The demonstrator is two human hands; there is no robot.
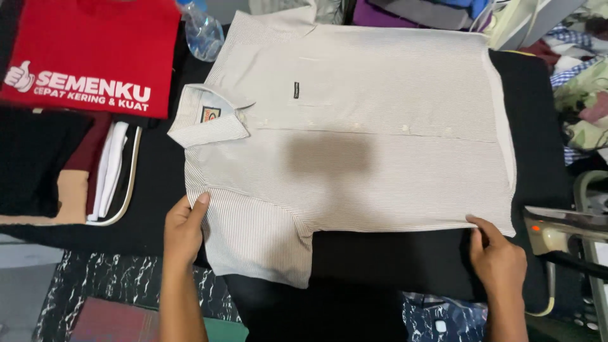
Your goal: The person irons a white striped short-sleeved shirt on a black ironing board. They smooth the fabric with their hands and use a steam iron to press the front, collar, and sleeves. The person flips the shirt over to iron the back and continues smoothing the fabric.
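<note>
A pale striped short-sleeved shirt (pixel 380 126) lies spread flat, face up, on a black-covered tabletop (pixel 538 126), collar toward the left of the view and hem toward the right. Both forearms come in from the bottom edge, palms turned down, backs of the hands toward the camera.

The left hand (pixel 183 231) is at the near shoulder seam, where the sleeve (pixel 259 244) joins the body. Its thumb lies on top of the cloth and the other fingers curl under the edge, so this grip is closed on the shirt in a pinch. Just beyond the thumb is the collar (pixel 209 117); beside the grip, toward the right hand, the sleeve hangs over the near edge of the tabletop.

The right hand (pixel 500 259) is at the near corner of the hem. Its fingertips press down on the fabric's edge and the thumb tucks below, so this grip too is closed on the shirt. Near this hand, on its outer side, sits a clothes iron (pixel 557 231) with a small orange light.

Between the two grips, farther out, a darker patch (pixel 326 155) marks the chest. Beyond the left hand lie a folded red shirt (pixel 95 50) and a stack of folded garments (pixel 69 171).
</note>
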